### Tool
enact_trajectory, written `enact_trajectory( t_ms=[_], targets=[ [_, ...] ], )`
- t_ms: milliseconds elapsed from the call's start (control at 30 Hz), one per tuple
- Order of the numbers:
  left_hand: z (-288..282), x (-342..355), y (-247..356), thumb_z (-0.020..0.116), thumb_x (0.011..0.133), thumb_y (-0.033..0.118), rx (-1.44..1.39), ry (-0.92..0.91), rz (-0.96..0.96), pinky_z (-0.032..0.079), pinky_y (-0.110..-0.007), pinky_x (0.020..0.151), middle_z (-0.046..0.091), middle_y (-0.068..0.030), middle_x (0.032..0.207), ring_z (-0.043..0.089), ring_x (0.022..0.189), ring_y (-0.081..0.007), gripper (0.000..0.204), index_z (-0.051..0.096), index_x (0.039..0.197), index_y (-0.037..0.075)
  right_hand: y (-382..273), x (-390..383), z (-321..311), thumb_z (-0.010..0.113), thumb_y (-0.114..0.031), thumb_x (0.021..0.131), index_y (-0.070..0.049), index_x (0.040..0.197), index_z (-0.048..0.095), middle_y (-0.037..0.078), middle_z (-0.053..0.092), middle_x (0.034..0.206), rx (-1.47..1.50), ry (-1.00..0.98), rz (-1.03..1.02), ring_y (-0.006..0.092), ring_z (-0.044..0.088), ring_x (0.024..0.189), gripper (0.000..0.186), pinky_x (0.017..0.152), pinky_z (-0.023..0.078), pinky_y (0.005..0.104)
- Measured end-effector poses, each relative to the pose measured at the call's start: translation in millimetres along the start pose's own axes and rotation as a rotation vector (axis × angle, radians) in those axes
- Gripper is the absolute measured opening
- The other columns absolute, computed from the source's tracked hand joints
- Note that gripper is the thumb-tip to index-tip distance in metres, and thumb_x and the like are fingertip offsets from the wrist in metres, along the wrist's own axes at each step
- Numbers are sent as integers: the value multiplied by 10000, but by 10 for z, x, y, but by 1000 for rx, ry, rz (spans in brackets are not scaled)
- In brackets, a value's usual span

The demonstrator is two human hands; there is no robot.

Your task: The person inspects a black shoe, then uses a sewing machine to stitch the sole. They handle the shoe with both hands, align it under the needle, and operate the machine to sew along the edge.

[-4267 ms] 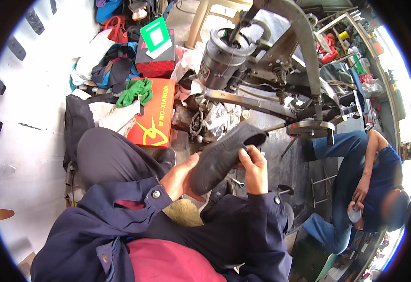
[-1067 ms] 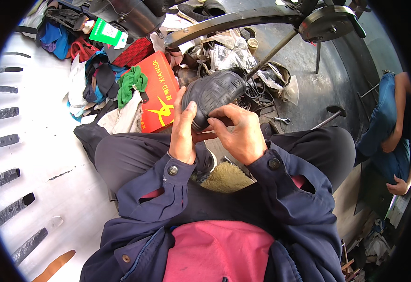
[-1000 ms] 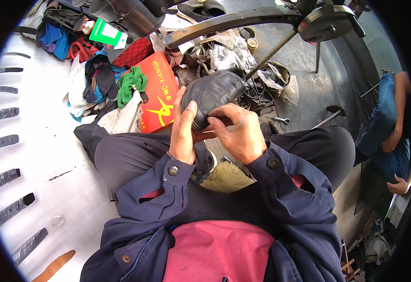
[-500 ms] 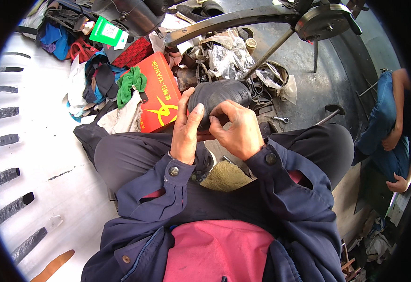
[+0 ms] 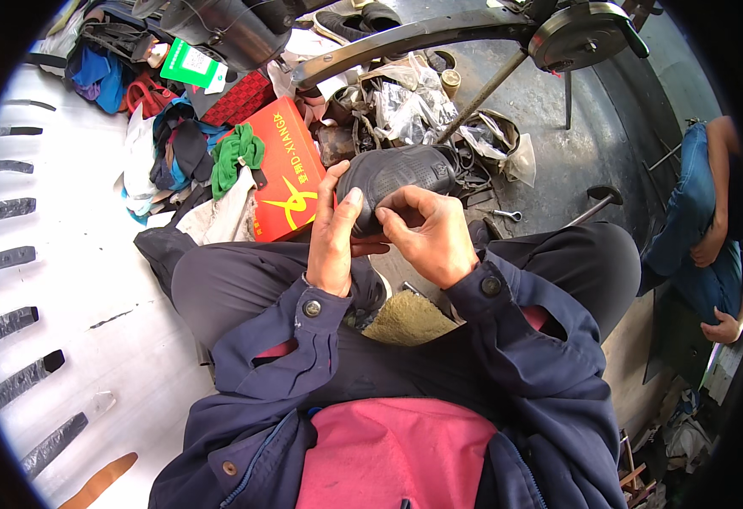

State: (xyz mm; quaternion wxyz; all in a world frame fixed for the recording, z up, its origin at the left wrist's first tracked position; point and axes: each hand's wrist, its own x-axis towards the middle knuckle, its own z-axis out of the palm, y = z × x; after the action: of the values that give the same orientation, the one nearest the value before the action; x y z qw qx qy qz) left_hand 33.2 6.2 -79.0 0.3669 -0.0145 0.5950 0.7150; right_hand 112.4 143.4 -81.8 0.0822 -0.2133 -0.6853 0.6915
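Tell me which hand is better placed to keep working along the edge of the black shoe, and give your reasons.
Probably the right hand: its fingertips pinch at the near edge of the black shoe, free to move. The left hand grips the shoe from the side, thumb along the sole, steadying it.

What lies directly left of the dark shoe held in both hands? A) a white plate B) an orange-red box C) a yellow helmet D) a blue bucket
B: the orange-red box lies on the floor just left of the dark shoe, which the left hand and right hand hold.
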Motion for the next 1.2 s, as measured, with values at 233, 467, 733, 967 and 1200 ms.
enact_trajectory(
  t_ms=[233, 467, 733, 967, 1200],
  targets=[
    [26, 24, -47, 586, 1061, 240, 192, -48, 287, 528, -244, 840, 594, -17, 1078, 612, 986, -85, 532, 390, 1542, 126, 42, 31, -6, 718, -80, 834, 27, 869, 686, 189, 696, 824, -301, 52, -276, 347, 699, 718, 117, 670, 562, 409],
    [-26, 43, -63, 595, 1043, 271, 74, -50, 91, 562, -267, 789, 613, -37, 1102, 644, 915, -108, 549, 396, 1538, 139, 61, 5, 0, 654, -20, 896, 32, 893, 654, 51, 677, 786, -39, 18, -6, 113, 648, 722, 52, 664, 535, 281],
    [2, 8, 10, 538, 1025, 371, -44, -78, -41, 639, -328, 638, 681, -143, 1193, 766, 841, -245, 595, 341, 1558, 195, 99, 26, -88, 684, -68, 980, 43, 1004, 689, 30, 689, 837, 289, -17, 179, 93, 660, 734, 114, 685, 543, 259],
    [14, 15, -5, 556, 1034, 356, 60, -48, 56, 625, -310, 650, 654, -113, 1215, 741, 857, -201, 586, 354, 1559, 194, 70, 8, -56, 745, -67, 881, 38, 941, 738, 160, 725, 835, -99, 44, -128, 257, 727, 736, 121, 682, 566, 346],
    [12, -12, -22, 558, 1056, 261, 172, -84, 162, 599, -282, 715, 619, -76, 1224, 665, 975, -132, 544, 365, 1557, 168, -10, 9, -85, 729, -85, 841, 38, 910, 735, 188, 724, 836, -232, 29, -174, 334, 726, 756, 141, 702, 567, 384]
  ],
)
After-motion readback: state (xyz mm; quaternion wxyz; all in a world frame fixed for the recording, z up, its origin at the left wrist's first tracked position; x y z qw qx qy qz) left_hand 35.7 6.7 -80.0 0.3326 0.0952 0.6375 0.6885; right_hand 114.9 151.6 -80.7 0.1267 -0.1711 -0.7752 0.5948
